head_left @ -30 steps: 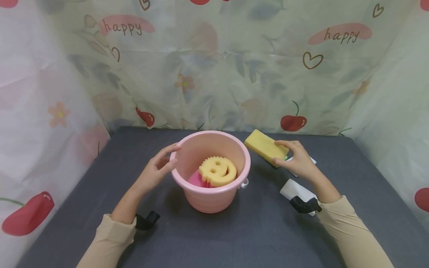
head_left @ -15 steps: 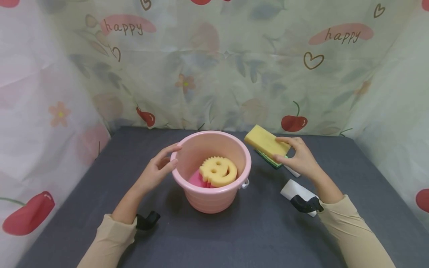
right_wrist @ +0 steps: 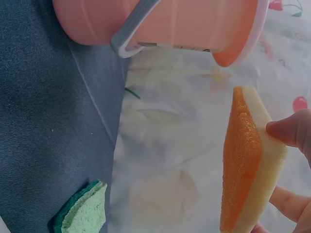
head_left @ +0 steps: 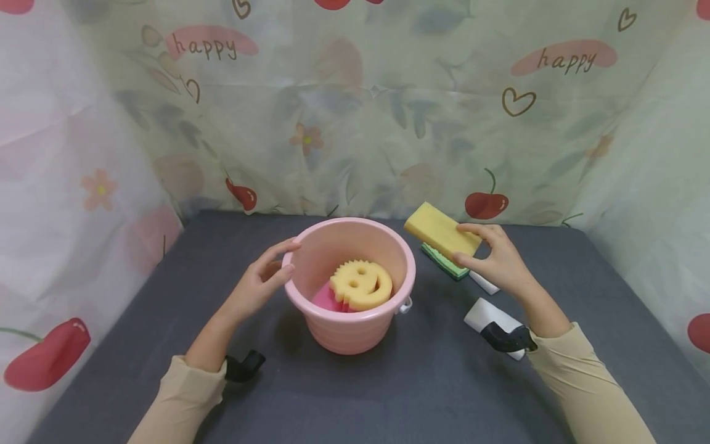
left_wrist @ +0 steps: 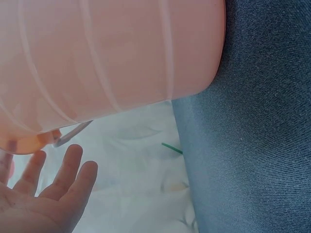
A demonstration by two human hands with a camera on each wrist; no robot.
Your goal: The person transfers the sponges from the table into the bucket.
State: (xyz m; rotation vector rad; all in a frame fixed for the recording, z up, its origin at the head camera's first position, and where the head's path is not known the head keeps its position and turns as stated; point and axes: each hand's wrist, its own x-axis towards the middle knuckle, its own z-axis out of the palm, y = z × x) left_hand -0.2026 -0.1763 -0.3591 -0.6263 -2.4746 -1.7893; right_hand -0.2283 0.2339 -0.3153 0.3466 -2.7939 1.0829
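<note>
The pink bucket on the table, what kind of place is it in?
Probably a little curtained-off tabletop corner, perhaps indoors. Patterned sheets hang behind and on both sides, and the bucket stands on a dark table between them.

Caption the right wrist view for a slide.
Right hand holds yellow sponge midair; green sponge and pink bucket on the table.

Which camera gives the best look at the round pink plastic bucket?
The head view: the bucket appears uncropped, its inside visible. The left wrist view shows mostly its cropped side; the right wrist view, its cropped side with the grey curved handle.
</note>
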